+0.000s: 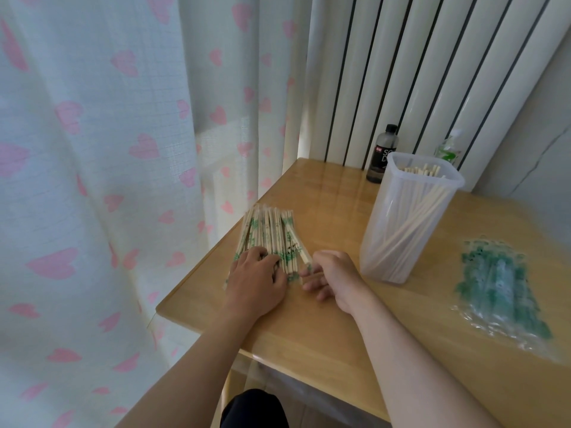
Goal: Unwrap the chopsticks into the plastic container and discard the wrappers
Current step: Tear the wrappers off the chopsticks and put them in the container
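A pile of wrapped chopsticks (268, 233) in clear sleeves with green print lies near the table's left edge. My left hand (258, 282) rests on the near end of the pile, fingers spread over it. Beside it, my right hand (332, 278) pinches the near end of one wrapped pair (304, 257) at the pile's right side. A tall translucent plastic container (411, 217) stands to the right, holding several bare chopsticks upright. A heap of empty green-printed wrappers (500, 288) lies on the table at the right.
The wooden table (340, 335) sits against a white radiator (417, 72). A dark bottle (381, 154) and a green-labelled bottle (448, 149) stand behind the container. A heart-print curtain (108, 180) hangs at the left, past the table edge.
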